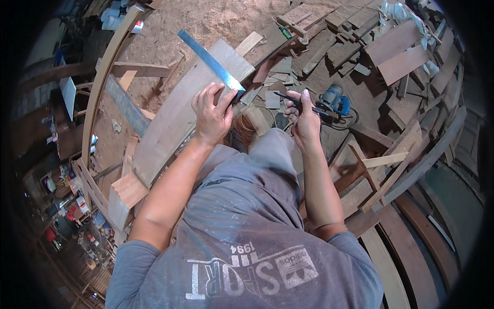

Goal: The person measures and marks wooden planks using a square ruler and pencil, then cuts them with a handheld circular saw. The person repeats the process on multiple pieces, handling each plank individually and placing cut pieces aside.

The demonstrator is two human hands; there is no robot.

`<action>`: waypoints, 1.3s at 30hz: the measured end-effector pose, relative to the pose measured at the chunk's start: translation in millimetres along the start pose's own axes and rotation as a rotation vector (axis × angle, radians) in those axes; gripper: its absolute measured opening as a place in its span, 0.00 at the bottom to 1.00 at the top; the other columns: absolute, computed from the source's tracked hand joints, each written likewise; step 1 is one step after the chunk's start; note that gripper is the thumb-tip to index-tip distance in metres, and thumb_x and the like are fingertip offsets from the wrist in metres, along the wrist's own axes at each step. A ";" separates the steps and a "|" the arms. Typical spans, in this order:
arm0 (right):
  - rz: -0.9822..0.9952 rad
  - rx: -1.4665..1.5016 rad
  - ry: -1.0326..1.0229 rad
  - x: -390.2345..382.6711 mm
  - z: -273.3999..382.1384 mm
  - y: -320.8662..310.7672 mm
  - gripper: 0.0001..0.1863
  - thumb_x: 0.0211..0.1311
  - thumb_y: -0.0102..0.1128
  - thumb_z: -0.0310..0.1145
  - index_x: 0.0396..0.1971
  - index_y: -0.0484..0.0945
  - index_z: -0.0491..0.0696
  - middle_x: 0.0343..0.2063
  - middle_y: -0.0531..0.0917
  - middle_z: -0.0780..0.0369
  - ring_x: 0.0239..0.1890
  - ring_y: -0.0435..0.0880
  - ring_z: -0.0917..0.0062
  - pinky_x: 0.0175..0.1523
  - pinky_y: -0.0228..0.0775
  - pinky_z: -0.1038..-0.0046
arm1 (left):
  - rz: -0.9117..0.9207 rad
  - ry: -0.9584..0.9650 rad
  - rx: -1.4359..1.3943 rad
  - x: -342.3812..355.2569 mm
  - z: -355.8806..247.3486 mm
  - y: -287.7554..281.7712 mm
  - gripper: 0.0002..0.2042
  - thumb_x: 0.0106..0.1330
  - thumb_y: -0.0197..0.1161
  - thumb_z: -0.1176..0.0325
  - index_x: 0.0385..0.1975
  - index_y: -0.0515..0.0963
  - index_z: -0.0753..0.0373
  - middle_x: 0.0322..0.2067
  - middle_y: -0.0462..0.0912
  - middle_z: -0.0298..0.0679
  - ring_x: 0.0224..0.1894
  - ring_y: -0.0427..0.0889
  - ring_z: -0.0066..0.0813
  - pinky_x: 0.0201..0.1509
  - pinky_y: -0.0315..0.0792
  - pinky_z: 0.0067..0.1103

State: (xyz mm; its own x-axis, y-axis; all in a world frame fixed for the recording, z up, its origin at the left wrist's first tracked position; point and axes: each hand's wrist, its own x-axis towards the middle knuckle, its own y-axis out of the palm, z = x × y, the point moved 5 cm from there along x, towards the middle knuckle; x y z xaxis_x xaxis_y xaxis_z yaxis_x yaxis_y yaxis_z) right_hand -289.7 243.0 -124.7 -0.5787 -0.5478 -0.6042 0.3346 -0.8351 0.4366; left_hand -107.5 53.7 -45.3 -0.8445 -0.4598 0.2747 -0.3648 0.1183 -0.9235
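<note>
A pale wooden board (167,123) lies slantwise in front of me on the left. Across its far end rests a try square (208,59), its long metal blade reaching to the upper left and its darker stock at the board's right edge. My left hand (212,110) is closed on the stock end of the square, thumb and fingers pressed against it. To the right of the board, apart from it, my right hand (304,118) holds a thin dark pencil (284,97) whose tip points left toward the square; its exact kind is hard to make out.
A blue power tool (334,100) with a dark cord sits on the floor beyond my right hand. Wood offcuts (280,77) and planks (393,46) litter the ground. A curved timber (100,87) rises at the left. Slanted wooden pieces (386,159) stand at the right.
</note>
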 end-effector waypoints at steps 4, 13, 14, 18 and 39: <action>0.045 -0.027 -0.002 8.4 2.3 7.2 0.31 0.88 0.50 0.56 0.60 0.83 0.39 0.40 0.85 0.61 0.36 0.82 0.80 0.45 0.77 0.75 | -0.009 -0.023 -0.034 2.5 0.3 -1.8 0.29 0.59 0.75 0.75 0.63 0.85 0.45 0.63 0.77 0.39 0.72 0.73 0.47 0.75 0.62 0.46; 0.072 -0.141 0.035 14.7 21.7 36.5 0.28 0.88 0.50 0.53 0.64 0.81 0.42 0.47 0.88 0.59 0.38 0.84 0.79 0.46 0.80 0.74 | -0.370 -0.183 -0.257 -16.0 9.8 -84.8 0.20 0.69 0.68 0.80 0.61 0.83 0.64 0.53 0.87 0.49 0.48 0.89 0.44 0.54 0.83 0.33; 0.049 -0.172 -0.005 17.4 24.8 34.6 0.27 0.88 0.51 0.51 0.63 0.81 0.43 0.47 0.88 0.59 0.38 0.84 0.79 0.46 0.80 0.74 | -0.435 -0.265 -0.234 -24.6 18.0 -94.5 0.19 0.71 0.68 0.79 0.61 0.82 0.65 0.53 0.87 0.50 0.47 0.89 0.41 0.53 0.83 0.32; -0.067 -0.205 -0.247 36.2 52.0 28.4 0.22 0.87 0.55 0.46 0.64 0.81 0.44 0.48 0.87 0.61 0.38 0.84 0.80 0.45 0.78 0.76 | -0.733 -0.476 -0.687 -31.9 61.3 -145.4 0.17 0.78 0.67 0.73 0.64 0.80 0.67 0.46 0.89 0.45 0.41 0.87 0.26 0.47 0.82 0.24; 0.182 -0.468 -0.414 47.0 41.1 197.1 0.09 0.76 0.64 0.21 0.51 0.84 0.37 0.63 0.82 0.46 0.59 0.89 0.59 0.67 0.84 0.56 | 0.057 -0.579 -0.624 66.4 167.9 -22.6 0.14 0.73 0.72 0.68 0.55 0.90 0.58 0.32 0.83 0.41 0.35 0.84 0.45 0.39 0.79 0.38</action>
State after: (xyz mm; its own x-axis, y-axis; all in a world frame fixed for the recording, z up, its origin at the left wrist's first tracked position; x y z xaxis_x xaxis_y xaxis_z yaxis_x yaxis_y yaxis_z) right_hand -281.6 54.8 -39.7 -0.6896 -0.6960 -0.1999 0.6890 -0.7156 0.1146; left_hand -89.5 -127.3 -51.2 -0.5964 -0.7958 -0.1052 -0.6204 0.5401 -0.5687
